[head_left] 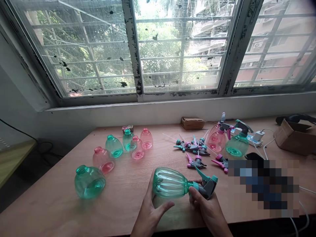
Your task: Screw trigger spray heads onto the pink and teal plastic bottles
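A clear green spray bottle lies sideways in the air above the front of the table, its base to the left. My left hand supports the base end, with the fingers behind the bottle and the thumb held away from it. At the neck, my right hand grips the collar with thumb and fingers. The black and green trigger head sits on the neck and points right. Just beyond my hands lie loose pink and black trigger heads. The right hand's far fingers are partly hidden.
Several green bottles and pink bottles without heads stand at the left. Bottles with heads stand at the back right, near a power strip, cables and a cardboard box. A brown packet lies by the wall.
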A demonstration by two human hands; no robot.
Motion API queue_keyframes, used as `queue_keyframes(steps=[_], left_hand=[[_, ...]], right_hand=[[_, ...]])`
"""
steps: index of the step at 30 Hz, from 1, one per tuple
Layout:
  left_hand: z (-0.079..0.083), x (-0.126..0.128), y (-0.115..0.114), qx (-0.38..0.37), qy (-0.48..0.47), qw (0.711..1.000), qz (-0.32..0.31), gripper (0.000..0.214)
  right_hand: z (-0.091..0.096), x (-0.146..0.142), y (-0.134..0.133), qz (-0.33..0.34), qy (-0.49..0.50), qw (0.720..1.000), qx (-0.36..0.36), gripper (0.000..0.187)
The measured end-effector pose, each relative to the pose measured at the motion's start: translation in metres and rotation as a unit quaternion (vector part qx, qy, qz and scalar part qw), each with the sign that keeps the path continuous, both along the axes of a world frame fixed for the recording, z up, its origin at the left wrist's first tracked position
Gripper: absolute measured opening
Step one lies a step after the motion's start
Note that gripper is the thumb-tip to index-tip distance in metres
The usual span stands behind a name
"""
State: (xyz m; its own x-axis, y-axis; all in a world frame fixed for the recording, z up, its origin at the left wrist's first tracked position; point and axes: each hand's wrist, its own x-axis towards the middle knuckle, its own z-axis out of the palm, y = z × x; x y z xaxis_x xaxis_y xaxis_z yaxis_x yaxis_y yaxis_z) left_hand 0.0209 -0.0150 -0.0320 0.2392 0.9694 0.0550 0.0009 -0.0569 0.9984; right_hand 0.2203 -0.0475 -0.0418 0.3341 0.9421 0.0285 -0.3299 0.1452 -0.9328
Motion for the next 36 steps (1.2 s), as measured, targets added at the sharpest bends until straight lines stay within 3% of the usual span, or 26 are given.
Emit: queue_keyframes(steps=[7,16,22,30,36], left_hand=[[0.013,0.003,0.003,-0.007,-0.048,0.999,-0.010,0.074],[0.008,0.004,0.001,-0.008,-0.029,1.000,0.006,0.087],[0.014,0.004,0.004,-0.009,-0.036,0.999,-0.001,0.081],[0.003,0.003,0.002,0.010,0.010,0.999,0.040,0.094],[0.006,0.003,0.007,0.006,-0.025,1.000,0.012,0.084]], right_hand=[[0.001,-0.001,-0.001,0.022,-0.006,1.000,-0.017,0.043],[0.000,-0.001,-0.002,0.013,-0.001,1.000,-0.009,0.043],[0.001,-0.001,-0.003,0.038,-0.019,0.999,-0.011,0.041],[0.001,0.001,-0.003,0.040,-0.019,0.999,0.004,0.035],[0.000,0.001,-0.002,0.036,-0.019,0.999,-0.014,0.042]])
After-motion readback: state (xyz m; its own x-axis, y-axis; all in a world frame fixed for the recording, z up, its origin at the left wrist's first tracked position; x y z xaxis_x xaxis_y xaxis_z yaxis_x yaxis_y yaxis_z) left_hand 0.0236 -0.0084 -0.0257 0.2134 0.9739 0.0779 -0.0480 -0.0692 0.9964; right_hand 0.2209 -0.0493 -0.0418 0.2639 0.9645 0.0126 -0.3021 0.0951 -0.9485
